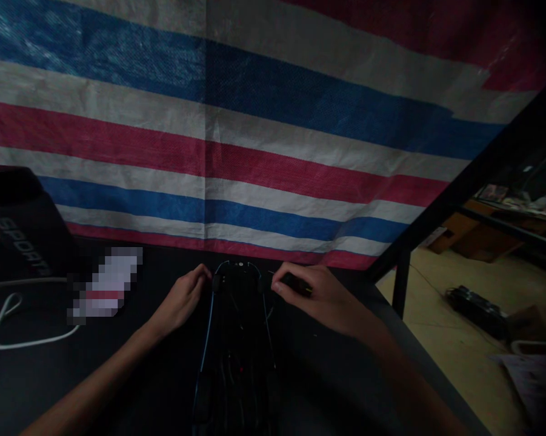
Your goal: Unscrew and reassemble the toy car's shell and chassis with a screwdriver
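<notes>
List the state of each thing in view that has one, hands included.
Left hand: fingers bent, beside the car's far end; contact unclear.
Right hand: closed around the dark tool.
Dark tool: held, off to the car's right.
Blue-edged car: lying on the dark table, wheels showing.
White cable: loose, bent into a loop.
Striped sheet: hanging, creased.

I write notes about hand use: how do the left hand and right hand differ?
The right hand is closed around a dark tool; the left hand shows no tool. The left hand is at the left edge of the car; the right hand is just off the right edge. Both are bare.
</notes>
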Available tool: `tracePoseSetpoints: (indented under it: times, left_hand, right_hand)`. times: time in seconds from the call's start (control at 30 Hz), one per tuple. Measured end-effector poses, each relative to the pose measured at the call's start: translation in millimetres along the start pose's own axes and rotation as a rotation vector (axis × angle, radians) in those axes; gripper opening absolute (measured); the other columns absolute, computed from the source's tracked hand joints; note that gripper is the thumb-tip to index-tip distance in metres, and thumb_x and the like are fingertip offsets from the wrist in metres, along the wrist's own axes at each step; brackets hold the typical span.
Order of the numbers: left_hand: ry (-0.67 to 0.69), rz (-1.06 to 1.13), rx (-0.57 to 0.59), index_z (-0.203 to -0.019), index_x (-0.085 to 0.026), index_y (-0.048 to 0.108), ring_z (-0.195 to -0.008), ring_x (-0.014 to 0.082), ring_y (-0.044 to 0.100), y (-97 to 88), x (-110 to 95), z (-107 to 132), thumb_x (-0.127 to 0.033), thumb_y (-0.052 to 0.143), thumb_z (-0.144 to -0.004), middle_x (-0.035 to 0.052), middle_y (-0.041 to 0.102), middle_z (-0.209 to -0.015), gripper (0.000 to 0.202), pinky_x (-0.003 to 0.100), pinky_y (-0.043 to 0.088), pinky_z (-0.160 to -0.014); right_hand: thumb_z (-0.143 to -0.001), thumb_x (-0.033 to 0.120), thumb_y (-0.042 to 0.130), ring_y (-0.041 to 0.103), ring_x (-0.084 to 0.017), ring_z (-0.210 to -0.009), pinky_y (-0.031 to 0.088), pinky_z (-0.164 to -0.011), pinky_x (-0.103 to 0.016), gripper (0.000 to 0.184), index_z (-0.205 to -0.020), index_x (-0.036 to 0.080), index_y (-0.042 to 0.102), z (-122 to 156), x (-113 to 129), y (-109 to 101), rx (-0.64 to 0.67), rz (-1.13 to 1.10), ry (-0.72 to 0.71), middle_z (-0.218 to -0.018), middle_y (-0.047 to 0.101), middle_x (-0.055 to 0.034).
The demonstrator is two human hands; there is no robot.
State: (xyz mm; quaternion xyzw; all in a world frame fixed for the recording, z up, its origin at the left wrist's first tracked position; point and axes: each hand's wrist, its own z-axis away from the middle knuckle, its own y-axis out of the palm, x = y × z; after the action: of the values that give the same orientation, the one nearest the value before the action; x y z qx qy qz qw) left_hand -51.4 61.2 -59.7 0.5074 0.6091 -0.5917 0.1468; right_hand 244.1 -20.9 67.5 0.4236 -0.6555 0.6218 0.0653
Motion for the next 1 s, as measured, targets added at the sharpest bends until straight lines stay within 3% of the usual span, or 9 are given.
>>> tracePoseSetpoints:
  times: [0.1,0.27,0.6,0.83,1.0]
  left_hand:
    - [-0.063,-0.064,0.003,-0.091,-0.02,0.056,-0.068,0.0202,0.059,-1.1,-2.5,-0.9,-0.028,0.036,-0.1,0.0007,0.06,-0.076,0.024,0.032,0.044,-0.069]
    - [-0.103,-0.138,0.073,-0.106,-0.02,0.059,-0.072,0.0206,0.065,-0.7,-5.4,-3.2,-0.027,0.035,-0.101,0.0018,0.067,-0.084,0.026,0.03,0.045,-0.069]
    - [-0.027,-0.156,0.105,-0.105,-0.02,0.06,-0.08,0.0205,0.065,0.3,-4.8,-2.4,-0.014,0.035,-0.094,0.0019,0.068,-0.089,0.028,0.03,0.046,-0.078]
    - [-0.059,-0.189,0.107,-0.106,-0.022,0.061,-0.086,0.0241,0.068,0.8,-5.2,-2.0,-0.016,0.035,-0.097,0.0028,0.072,-0.092,0.028,0.039,0.042,-0.096]
    - [-0.073,-0.154,0.095,-0.116,-0.022,0.06,-0.087,0.0248,0.068,1.3,-5.6,-2.3,-0.021,0.037,-0.098,0.0043,0.072,-0.095,0.029,0.037,0.047,-0.091]
  right_hand:
    - [-0.1,0.039,0.058,0.051,-0.01,-0.06,0.036,-0.058,-0.023,0.019,-0.099,0.023,0.067,-4.5,2.5,-3.7,0.052,0.017,-0.009,-0.074,0.062,0.0039]
    - [-0.099,0.038,0.059,0.05,-0.01,-0.059,0.034,-0.057,-0.023,0.017,-0.096,0.023,0.068,-7.6,2.1,-7.5,0.063,0.04,-0.039,-0.07,0.06,0.0046]
    - [-0.099,0.035,0.06,0.046,-0.008,-0.056,0.034,-0.057,-0.022,0.014,-0.096,0.022,0.067,0.8,-3.0,-2.1,0.063,0.019,-0.083,-0.066,0.053,0.0066]
    - [-0.099,0.039,0.058,0.052,-0.01,-0.06,0.037,-0.06,-0.024,0.019,-0.099,0.023,0.069,0.8,-5.7,-0.8,0.07,0.013,-0.055,-0.073,0.063,0.0029]
    - [-0.098,0.04,0.058,0.049,-0.01,-0.057,0.035,-0.057,-0.023,0.019,-0.097,0.023,0.068,1.1,-6.4,-1.1,0.051,0.0,-0.04,-0.067,0.058,0.0044]
